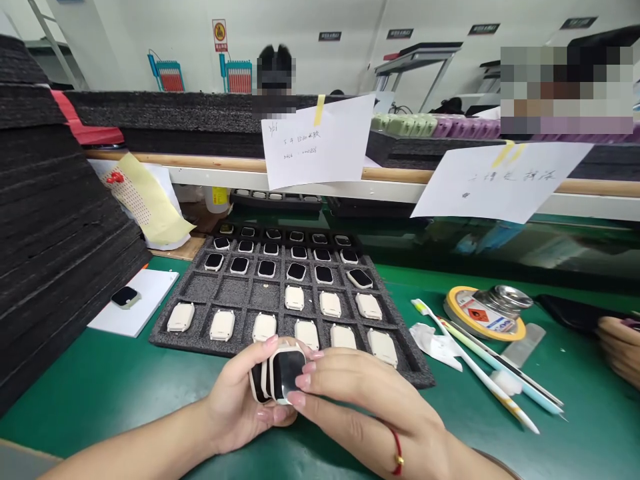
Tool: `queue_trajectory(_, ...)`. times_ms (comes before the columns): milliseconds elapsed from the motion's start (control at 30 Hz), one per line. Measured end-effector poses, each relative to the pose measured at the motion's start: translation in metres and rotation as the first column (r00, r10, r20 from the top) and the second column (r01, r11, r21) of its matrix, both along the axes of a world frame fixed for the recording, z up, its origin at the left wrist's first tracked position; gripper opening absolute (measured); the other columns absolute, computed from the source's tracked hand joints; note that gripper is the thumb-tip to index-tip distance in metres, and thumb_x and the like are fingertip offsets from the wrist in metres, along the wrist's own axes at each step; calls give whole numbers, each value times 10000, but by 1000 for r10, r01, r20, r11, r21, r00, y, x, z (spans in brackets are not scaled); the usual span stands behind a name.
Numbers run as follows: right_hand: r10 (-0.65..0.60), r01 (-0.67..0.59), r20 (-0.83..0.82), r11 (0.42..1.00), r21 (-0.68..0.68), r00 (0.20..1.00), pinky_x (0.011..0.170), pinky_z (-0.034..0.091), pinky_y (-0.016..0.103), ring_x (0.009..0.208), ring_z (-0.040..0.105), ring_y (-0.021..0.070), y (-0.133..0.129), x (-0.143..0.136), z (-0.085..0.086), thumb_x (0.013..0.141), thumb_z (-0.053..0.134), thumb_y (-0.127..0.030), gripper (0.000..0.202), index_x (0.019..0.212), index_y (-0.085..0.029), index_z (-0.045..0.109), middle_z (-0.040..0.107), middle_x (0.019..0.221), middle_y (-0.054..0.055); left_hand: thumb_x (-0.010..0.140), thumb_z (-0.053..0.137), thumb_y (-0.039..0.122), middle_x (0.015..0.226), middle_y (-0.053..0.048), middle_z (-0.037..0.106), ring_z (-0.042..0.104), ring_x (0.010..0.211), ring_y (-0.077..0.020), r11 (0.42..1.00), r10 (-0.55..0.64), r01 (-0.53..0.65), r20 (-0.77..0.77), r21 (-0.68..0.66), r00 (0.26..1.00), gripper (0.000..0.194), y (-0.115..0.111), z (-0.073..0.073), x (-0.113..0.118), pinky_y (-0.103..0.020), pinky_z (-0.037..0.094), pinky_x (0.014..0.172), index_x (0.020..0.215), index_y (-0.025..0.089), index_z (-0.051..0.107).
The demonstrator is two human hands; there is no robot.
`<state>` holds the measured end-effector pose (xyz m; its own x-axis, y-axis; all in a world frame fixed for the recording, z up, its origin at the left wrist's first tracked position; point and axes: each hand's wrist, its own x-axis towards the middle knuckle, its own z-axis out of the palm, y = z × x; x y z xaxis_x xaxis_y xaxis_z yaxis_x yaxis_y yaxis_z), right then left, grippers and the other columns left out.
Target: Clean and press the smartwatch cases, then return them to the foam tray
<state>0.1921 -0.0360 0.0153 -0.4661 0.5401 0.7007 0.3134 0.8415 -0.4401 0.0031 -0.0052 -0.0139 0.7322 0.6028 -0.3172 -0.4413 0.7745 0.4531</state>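
Observation:
My left hand (243,390) is closed around a small stack of smartwatch cases (267,380), off-white with black screens. My right hand (373,400) has its fingertips on the edge of the front smartwatch case (290,370), whose dark screen is turned toward me. Just beyond my hands lies a black foam tray (200,290) with square compartments. Its back rows hold watch cases with black screens up (267,269); the nearer rows hold cases with pale backs up (223,325). Three compartments at the left of the second-nearest row hold no watch case.
Left of the tray, one watch (125,297) lies on white paper (150,313), beside stacked black foam trays (65,180). At right are a toothbrush (480,370), tape roll (460,313), metal-topped container (505,300) and tissue (435,343). Another person's hand (620,347) shows at the right edge.

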Motion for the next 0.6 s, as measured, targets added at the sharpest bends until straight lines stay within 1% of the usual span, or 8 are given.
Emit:
queue_trajectory(67, 9, -6, -36, 997, 71, 999, 1050, 501, 216, 973, 724, 136, -1, -3, -5, 1024, 502, -158, 235, 1151, -161, 700, 776, 992, 43, 733, 800, 445, 647, -23, 591, 439, 384, -21, 1000, -7, 7, -5, -2, 1000, 356, 0, 2, 0, -109, 206, 358, 865, 119, 743)
queue_trajectory(133, 30, -24, -55, 995, 97, 998, 1053, 506, 242, 957, 725, 150, -1, -5, -10, 1029, 474, -163, 264, 1196, -170, 678, 774, 990, 46, 725, 808, 440, 640, -21, 581, 439, 400, -24, 1000, -8, 7, -13, -16, 1000, 356, 0, 3, 0, -104, 204, 360, 865, 120, 738)
queue_trajectory(233, 9, -10, 30, 998, 56, 1000, 966, 557, 309, 892, 722, 170, -1, -6, -11, 988, 540, -140, 280, 1229, -242, 640, 771, 989, 23, 702, 836, 450, 650, -16, 586, 445, 411, -23, 999, 15, -16, -42, -29, 999, 382, -1, 2, 0, -104, 202, 365, 867, 124, 727)
queue_trajectory(333, -93, 78, 124, 990, 121, 988, 842, 551, 404, 825, 681, 212, -1, -7, -10, 905, 678, -155, 397, 1280, -248, 584, 760, 950, 32, 709, 838, 487, 582, 27, 548, 373, 379, -7, 998, 55, -52, -61, 38, 997, 403, -3, -1, 0, -119, 216, 377, 857, 134, 710)
queue_trajectory(400, -150, 142, 140, 988, 66, 979, 746, 536, 408, 794, 639, 225, -1, -9, -13, 878, 741, -276, 577, 1390, -209, 485, 726, 924, 57, 738, 813, 512, 521, 54, 496, 327, 371, -12, 990, 68, -56, -84, 129, 994, 401, -5, -3, 1, -133, 216, 380, 822, 139, 692)
queue_trajectory(467, -155, 163, 107, 984, -71, 982, 683, 529, 367, 778, 607, 212, -1, -10, -16, 862, 758, -371, 668, 1423, -200, 438, 673, 908, 57, 735, 817, 515, 529, 56, 495, 310, 383, -16, 980, 65, -41, -122, 194, 990, 407, -6, -3, 3, -141, 188, 372, 789, 140, 671)
queue_trajectory(533, -135, 140, 39, 975, -172, 990, 678, 530, 329, 773, 593, 192, 0, -12, -20, 841, 780, -348, 617, 1366, -219, 484, 629, 887, 35, 711, 837, 514, 547, 55, 505, 285, 391, -12, 975, 73, -41, -141, 216, 987, 425, -7, -3, 5, -142, 151, 367, 789, 134, 665)
queue_trajectory(600, -115, 106, -30, 972, -210, 993, 726, 536, 315, 799, 600, 182, 2, -12, -20, 808, 804, -250, 576, 1309, -237, 520, 626, 907, 25, 728, 813, 542, 474, 72, 449, 244, 378, -12, 979, 87, -61, -128, 195, 988, 443, -7, -3, 6, -141, 162, 382, 767, 128, 660)
